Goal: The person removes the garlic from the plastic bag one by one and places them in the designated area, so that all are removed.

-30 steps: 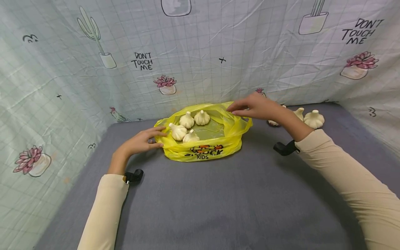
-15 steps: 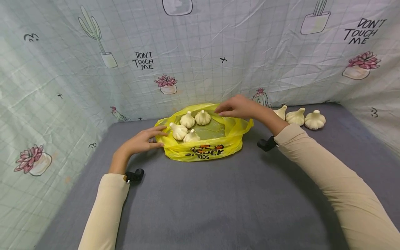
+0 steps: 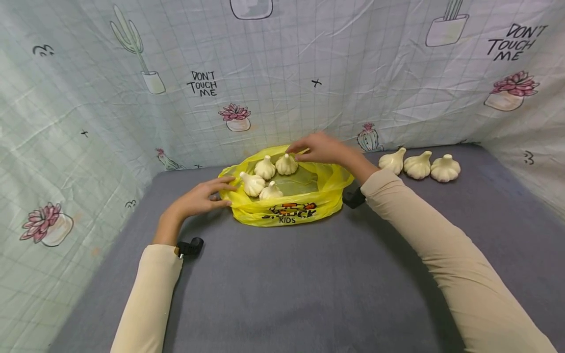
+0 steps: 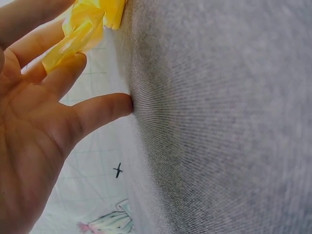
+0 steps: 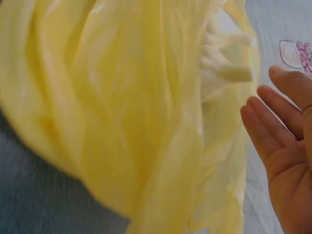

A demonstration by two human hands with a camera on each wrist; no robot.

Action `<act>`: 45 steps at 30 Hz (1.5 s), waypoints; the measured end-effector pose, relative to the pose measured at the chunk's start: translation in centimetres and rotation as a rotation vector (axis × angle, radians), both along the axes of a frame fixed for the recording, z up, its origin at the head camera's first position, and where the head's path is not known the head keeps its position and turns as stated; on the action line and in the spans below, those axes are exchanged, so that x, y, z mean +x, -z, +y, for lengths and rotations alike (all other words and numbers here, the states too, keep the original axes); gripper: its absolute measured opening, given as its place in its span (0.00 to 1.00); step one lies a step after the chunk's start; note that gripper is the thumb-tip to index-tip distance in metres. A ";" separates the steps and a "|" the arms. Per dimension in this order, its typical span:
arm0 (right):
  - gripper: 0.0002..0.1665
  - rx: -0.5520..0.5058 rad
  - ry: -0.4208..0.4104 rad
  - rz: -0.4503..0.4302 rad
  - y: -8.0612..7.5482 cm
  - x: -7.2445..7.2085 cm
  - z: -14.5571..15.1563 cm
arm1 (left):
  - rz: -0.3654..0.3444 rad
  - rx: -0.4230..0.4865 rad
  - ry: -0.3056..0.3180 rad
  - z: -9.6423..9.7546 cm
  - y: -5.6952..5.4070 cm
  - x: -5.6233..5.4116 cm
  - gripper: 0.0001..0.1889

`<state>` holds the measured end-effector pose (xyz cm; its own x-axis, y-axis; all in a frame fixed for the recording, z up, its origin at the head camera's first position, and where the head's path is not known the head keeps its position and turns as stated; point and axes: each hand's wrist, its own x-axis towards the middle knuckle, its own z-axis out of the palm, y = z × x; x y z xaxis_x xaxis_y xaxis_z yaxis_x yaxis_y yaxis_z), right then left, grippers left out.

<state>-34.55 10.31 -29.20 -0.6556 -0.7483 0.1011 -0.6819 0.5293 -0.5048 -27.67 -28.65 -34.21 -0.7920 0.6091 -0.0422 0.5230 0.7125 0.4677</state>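
Note:
A yellow plastic bag (image 3: 247, 214) with printed lettering sits on the table, its mouth spread upward. Several garlic bulbs lie inside it; the back right garlic bulb (image 3: 286, 165) is nearest my right hand (image 3: 323, 148). That hand hovers over the bag's back right part, fingers loosely extended, holding nothing. My left hand (image 3: 200, 198) stays at the bag's left rim, fingertips touching the plastic. In the left wrist view, yellow plastic (image 4: 80, 36) lies across its spread fingers, with the thumb straight and apart. Garlic stems (image 5: 234, 73) show beyond the bag's rim in the right wrist view.
Three more garlic bulbs stand in a row on the table to the right: a left garlic bulb (image 3: 392, 161), a middle garlic bulb (image 3: 417, 165) and a right garlic bulb (image 3: 445, 168). Behind the grey table (image 3: 282, 279) hangs a printed curtain (image 3: 282, 63).
My right hand has moved left from the bag's right rim across its mouth to above the back right bulb. The left hand, bag and bulbs stay where they were.

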 end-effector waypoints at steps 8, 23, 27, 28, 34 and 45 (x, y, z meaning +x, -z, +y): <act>0.26 0.023 -0.014 -0.017 0.3 -1.9 -2.3 | -0.010 0.001 -0.003 0.0 -0.3 0.1 0.26; 0.17 0.109 -0.092 0.103 0.6 -3.4 -4.1 | -0.004 0.000 0.004 0.4 -0.6 0.0 0.26; 0.15 0.103 -0.042 0.101 0.7 -3.4 -4.3 | -0.001 -0.012 0.005 0.3 -0.6 0.1 0.26; 0.15 0.106 -0.036 0.109 0.7 -3.3 -4.3 | 0.000 -0.011 0.005 0.3 -0.6 0.1 0.26; 0.12 0.135 -0.054 0.192 0.7 -3.0 -4.4 | -0.010 -0.004 0.000 0.2 -0.3 0.2 0.26; 0.13 0.128 -0.117 0.235 -0.4 -1.2 -3.2 | 0.000 -0.018 0.001 0.2 -0.2 0.2 0.26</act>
<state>-35.71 7.09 -28.84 -0.5339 -0.8339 0.1395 -0.8324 0.4894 -0.2601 -27.48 -28.44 -34.00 -0.7914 0.6090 -0.0532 0.5238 0.7204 0.4546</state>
